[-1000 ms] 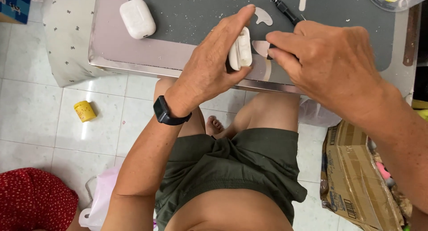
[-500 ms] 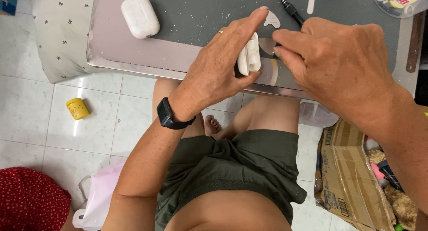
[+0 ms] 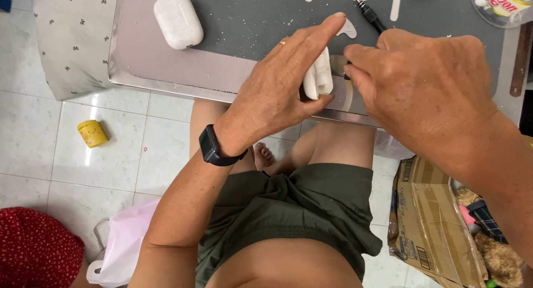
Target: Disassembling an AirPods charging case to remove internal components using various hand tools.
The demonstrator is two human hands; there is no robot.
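The left hand grasped a small white case between thumb and fingers, above the near edge of the table. The right hand pinched a thin black tool whose tip met the case. A second white case lay far left on the grey mat.

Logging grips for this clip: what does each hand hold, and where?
Left hand pinches the white case by its sides. Right hand holds a black tool near its lower end.
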